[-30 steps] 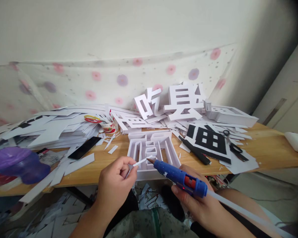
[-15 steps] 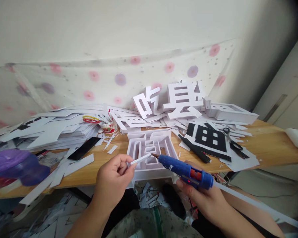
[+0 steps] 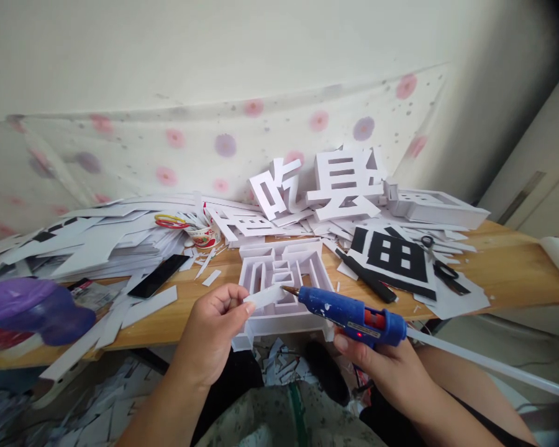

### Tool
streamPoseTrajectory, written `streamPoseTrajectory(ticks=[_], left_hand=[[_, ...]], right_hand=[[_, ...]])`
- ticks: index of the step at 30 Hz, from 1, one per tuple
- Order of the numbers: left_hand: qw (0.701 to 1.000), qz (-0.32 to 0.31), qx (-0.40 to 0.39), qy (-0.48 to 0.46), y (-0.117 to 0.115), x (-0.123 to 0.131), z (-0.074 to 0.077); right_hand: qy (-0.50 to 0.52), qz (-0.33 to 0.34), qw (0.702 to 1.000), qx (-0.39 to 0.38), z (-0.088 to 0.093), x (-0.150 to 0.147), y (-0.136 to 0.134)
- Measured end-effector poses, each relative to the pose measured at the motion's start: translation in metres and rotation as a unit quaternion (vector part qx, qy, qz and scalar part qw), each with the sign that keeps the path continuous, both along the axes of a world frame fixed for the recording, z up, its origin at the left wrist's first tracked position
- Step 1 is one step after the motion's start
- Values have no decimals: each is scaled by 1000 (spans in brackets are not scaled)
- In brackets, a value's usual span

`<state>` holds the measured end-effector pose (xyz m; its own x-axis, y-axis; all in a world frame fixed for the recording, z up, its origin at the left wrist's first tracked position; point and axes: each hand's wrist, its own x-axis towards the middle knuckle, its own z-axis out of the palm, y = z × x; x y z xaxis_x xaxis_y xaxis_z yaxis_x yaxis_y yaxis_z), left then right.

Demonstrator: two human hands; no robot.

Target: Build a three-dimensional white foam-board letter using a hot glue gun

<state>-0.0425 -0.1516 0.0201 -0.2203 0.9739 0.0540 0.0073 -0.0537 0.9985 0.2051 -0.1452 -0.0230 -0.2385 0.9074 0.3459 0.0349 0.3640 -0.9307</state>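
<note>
My left hand (image 3: pixel 218 329) pinches a small white foam board strip (image 3: pixel 264 298) by its left end, with its flat face turned toward me. My right hand (image 3: pixel 386 366) is wrapped round a blue hot glue gun (image 3: pixel 349 315), whose red light is lit and whose long glue stick (image 3: pixel 489 362) trails out of the back. The gun's metal nozzle is at the strip's right end; whether they touch I cannot tell. Below and behind both lies a white hollow foam board character (image 3: pixel 279 326), open side up, with raised inner walls, overhanging the table's front edge.
White finished characters (image 3: pixel 342 183) lean on scraps at the back. Stacked white sheets (image 3: pixel 121 239) and a purple-blue container (image 3: pixel 40 310) are at left. A paper cup (image 3: pixel 205 234), black scissors (image 3: pixel 440 257) and a black character piece (image 3: pixel 395 261) lie on the wooden table (image 3: pixel 503 261). Scraps litter the floor.
My left hand has turned the strip from its narrow edge to its broad face. The glue gun has shifted only slightly, its nozzle still at the strip's right end.
</note>
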Motion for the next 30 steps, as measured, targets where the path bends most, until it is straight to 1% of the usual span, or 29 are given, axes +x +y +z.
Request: streamPoseTrajectory(ticks=[3,10,14,17,22,30], left_hand=[[1000,0,-1,-7,-1,0,-1],[1000,-7,-6,-20,0,0,-1],[1000,-7,-3,-19,1,0,-2],[1000,-7,-1,-17,1,-1,-2],[1000,-8,7,-10,0,-1,-2],[999,2,6,-41,2,-1,-1]], right_hand=[[-8,3,1000,0,1,0,0],[-15,-2,1000,-3,-3,2,1],[-37,-28,999,-6,-6,4,2],[-36,-38,999,0,-1,2,1],[-23,-30,999,17,11,-2,-2],[-20,-18,1000,9,10,0,-2]])
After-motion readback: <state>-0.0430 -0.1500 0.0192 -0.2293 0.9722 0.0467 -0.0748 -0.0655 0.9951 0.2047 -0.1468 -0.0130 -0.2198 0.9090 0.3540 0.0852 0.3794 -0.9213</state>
